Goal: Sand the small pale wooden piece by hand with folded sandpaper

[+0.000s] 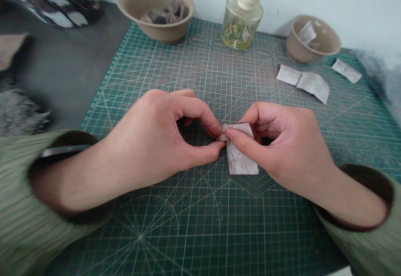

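Green gridded mat (pixel 250 226) underlies a pale, faintly smudged rectangular piece (pixel 242 161).

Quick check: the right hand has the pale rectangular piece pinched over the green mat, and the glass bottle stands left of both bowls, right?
One part is wrong: in the head view the glass bottle stands between the larger bowl and the smaller bowl. The right hand does pinch the pale rectangular piece over the green mat.
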The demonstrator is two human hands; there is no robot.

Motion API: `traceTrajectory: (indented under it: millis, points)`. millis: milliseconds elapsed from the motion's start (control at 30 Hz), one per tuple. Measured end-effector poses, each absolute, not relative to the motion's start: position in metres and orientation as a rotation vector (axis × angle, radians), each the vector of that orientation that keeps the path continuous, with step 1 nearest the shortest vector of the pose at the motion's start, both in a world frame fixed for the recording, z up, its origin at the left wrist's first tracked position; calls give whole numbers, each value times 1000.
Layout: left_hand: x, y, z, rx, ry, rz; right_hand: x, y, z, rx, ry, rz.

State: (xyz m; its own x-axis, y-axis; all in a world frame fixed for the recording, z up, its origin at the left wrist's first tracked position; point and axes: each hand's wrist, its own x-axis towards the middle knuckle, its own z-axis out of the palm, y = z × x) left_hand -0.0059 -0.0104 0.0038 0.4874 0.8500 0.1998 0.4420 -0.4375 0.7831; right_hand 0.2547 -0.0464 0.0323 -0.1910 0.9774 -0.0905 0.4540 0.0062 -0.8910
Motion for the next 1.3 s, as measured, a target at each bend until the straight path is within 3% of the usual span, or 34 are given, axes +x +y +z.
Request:
traceTrajectory:
  millis: [1300]
  points:
    - [-7, -10, 5, 2069, 1068, 780, 257, -45, 29, -1468, -1751, 1159]
